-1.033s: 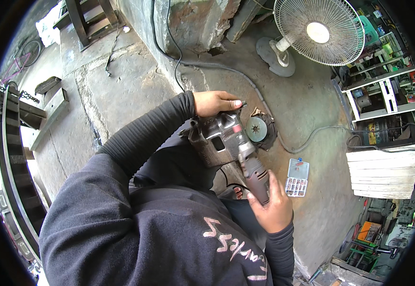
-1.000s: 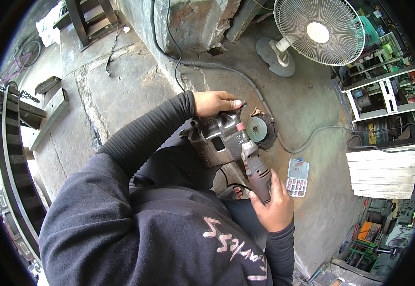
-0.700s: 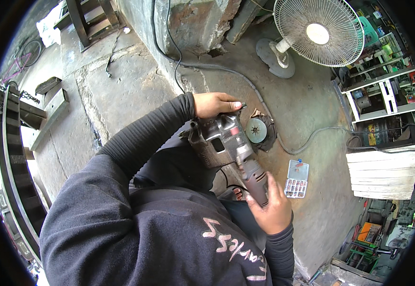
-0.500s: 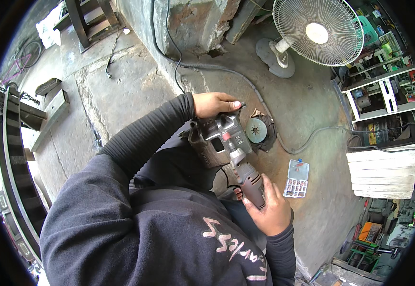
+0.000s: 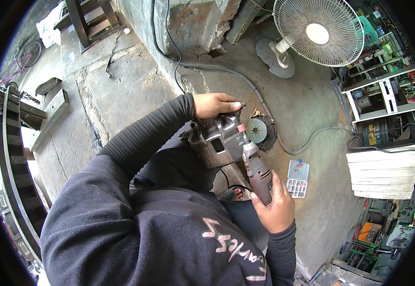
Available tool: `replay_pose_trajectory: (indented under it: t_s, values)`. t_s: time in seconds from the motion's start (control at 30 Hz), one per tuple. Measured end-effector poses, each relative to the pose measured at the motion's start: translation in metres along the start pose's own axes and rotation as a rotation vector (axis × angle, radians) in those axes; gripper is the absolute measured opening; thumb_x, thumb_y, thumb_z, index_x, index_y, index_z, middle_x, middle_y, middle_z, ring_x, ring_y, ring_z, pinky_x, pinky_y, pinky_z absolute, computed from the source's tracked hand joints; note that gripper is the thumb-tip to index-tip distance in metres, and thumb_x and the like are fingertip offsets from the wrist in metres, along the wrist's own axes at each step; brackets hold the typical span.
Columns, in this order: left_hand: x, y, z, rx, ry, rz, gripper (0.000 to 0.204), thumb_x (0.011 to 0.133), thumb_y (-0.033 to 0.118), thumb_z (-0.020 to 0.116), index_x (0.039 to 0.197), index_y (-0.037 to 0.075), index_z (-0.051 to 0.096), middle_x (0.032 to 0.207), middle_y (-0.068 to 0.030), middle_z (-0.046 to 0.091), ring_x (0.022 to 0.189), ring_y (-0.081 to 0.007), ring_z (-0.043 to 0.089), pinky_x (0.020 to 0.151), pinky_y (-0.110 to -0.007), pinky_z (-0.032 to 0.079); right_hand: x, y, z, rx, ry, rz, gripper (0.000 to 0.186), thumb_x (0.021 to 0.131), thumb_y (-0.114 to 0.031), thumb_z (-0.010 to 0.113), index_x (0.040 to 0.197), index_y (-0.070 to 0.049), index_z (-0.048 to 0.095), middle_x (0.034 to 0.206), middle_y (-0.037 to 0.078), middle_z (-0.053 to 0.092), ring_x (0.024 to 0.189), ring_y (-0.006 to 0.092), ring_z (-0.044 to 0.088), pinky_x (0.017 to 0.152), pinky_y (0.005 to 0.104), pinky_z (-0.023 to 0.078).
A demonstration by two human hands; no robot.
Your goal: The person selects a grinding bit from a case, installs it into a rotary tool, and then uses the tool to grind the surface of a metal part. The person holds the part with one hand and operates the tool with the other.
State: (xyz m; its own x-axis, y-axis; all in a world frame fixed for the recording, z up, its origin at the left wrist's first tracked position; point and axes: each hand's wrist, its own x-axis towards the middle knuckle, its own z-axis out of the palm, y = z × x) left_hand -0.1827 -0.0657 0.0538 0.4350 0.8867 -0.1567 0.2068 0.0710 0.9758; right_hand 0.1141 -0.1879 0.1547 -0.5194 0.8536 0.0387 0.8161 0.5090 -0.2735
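A dark cast-metal part [image 5: 212, 151] with a square opening, shaped rather like a brake caliper, rests over my thigh. My left hand [image 5: 215, 105] is closed around its upper edge, thumb along the top. In my right hand [image 5: 275, 209] is a brown-grey rotary tool [image 5: 260, 177], gripped by its rear body. The tool carries a small pink grinding stone [image 5: 241, 127] at its tip, which appears beside the part's right side; whether they touch I cannot tell. A dark cord loops near the tool.
A round disc [image 5: 256, 130] lies on dark material beyond the part. On the floor to the right sits an opened compartment box [image 5: 297, 180] of small bits. A fan [image 5: 318, 34] stands at the far right. A grey cable [image 5: 236, 74] crosses the floor.
My right hand has shifted the rotary tool slightly right, bringing the pink stone from over the part's middle to its right side. My left hand and the part have stayed put.
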Motion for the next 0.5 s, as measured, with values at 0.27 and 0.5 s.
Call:
replay_pose_trajectory:
  t_s: [0.27, 0.5]
  values:
    - [-0.0036, 0.0063, -0.0003, 0.000, -0.005, 0.017, 0.055, 0.102, 0.040, 0.045, 0.133, -0.005, 0.049, 0.116, -0.0071, 0.062, 0.105, -0.0120, 0.052, 0.096, -0.027, 0.042, -0.0014, 0.0022, 0.0014, 0.050, -0.045, -0.009, 0.070, 0.079, -0.033, 0.072, 0.133, 0.002, 0.046, 0.098, 0.020, 0.060, 0.080, 0.0376, 0.064, 0.065, 0.0432, 0.052]
    - [-0.0018, 0.0055, -0.0011, -0.007, -0.018, 0.036, 0.057, 0.102, 0.041, 0.045, 0.135, -0.005, 0.047, 0.119, -0.0078, 0.061, 0.108, -0.0123, 0.052, 0.097, -0.027, 0.041, -0.0003, 0.0009, 0.0027, 0.078, -0.104, -0.010, 0.070, 0.079, -0.034, 0.072, 0.133, 0.003, 0.046, 0.097, 0.020, 0.061, 0.081, 0.0370, 0.064, 0.066, 0.0432, 0.052]
